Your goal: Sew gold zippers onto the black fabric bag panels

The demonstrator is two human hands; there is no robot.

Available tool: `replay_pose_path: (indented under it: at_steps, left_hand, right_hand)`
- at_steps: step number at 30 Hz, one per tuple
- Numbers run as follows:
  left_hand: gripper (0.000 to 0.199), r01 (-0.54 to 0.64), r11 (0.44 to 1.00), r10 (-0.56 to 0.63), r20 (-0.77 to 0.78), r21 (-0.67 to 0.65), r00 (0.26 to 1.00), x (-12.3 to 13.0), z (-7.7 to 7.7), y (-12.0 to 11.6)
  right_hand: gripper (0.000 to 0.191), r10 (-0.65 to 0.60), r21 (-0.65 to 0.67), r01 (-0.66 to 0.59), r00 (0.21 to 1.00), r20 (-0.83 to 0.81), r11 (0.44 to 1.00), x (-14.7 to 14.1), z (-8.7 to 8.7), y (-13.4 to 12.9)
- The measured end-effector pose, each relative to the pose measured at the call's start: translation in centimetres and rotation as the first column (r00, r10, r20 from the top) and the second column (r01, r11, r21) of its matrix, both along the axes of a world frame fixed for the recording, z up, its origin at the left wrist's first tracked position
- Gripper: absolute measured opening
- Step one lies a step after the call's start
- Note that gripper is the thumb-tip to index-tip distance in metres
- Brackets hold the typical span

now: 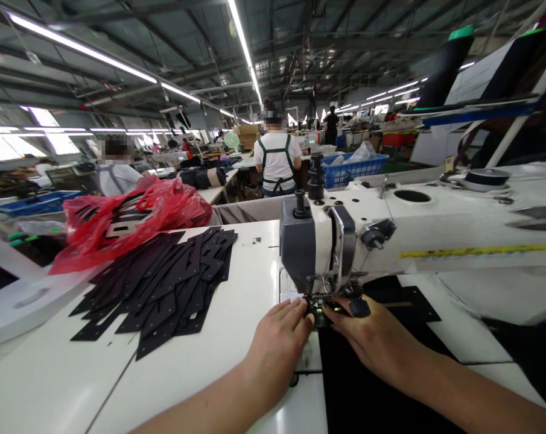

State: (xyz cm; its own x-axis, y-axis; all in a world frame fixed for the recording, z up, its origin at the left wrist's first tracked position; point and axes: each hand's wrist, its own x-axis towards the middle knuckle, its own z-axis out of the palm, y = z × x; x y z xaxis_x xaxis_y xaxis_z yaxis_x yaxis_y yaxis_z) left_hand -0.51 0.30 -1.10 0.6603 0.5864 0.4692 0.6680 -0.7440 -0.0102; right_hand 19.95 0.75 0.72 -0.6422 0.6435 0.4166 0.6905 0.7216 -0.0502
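Note:
My left hand [279, 334] lies with its fingers stretched out on the sewing machine's bed, just left of the needle area, its fingertips at the edge of the dark work. My right hand [372, 337] is closed on a black fabric piece [345, 380] beside the presser foot, thumb and fingers close together. The fabric runs from the needle area toward me and off the table's front edge. Above both hands stands the white and grey sewing machine [302, 247]. Its needle and the fabric's edge under the foot are partly hidden by my fingers.
A heap of black cut pieces with holes [177, 289] lies on the white table [200, 386] at left. Behind it sits a red plastic bag [173, 205]. Thread cones [444, 72] stand upper right; scissors [539, 217] rest on the machine arm. Other people work beyond.

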Motion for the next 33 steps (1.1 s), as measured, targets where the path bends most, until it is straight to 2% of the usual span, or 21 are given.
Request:
replay_pose_path:
  at_steps: [4, 10, 16, 21, 27, 33]
  left_hand:
    - [0.024, 0.035, 0.999, -0.035, -0.004, 0.026, 0.999, 0.0, 0.3, 0.2]
    - [0.022, 0.058, 0.998, -0.058, -0.026, -0.003, 0.998, 0.0, 0.6, 0.2]
    - [0.014, 0.077, 0.997, -0.077, 0.035, 0.006, 0.996, 0.1, 0.6, 0.7]
    - [0.015, 0.09, 0.996, -0.09, 0.055, 0.01, 0.994, 0.0, 0.6, 1.2]
    - [0.016, 0.1, 0.995, -0.101, 0.102, 0.013, 0.99, 0.1, 0.2, 1.6]
    - [0.007, 0.053, 0.999, -0.054, 0.118, 0.012, 0.991, 0.2, -0.5, 1.9]
  right_hand:
    - [0.028, -0.011, -0.019, 0.011, 1.0, 0.015, 1.0, -0.1, -0.2, -0.1]
    - [0.031, -0.001, -0.024, 0.001, 1.0, 0.031, 1.0, 0.0, -0.4, -0.1]
    - [0.032, 0.023, -0.013, -0.023, 1.0, 0.008, 1.0, 0.0, -0.8, 0.0]
    - [0.036, 0.024, 0.004, -0.024, 1.0, -0.009, 1.0, 0.2, -0.9, 0.4]
    - [0.05, 0.038, 0.086, -0.031, 0.997, -0.071, 0.996, 0.2, -1.9, 1.0]
    - [0.043, 0.013, 0.08, -0.002, 0.991, -0.13, 0.997, -0.2, -2.7, 1.3]
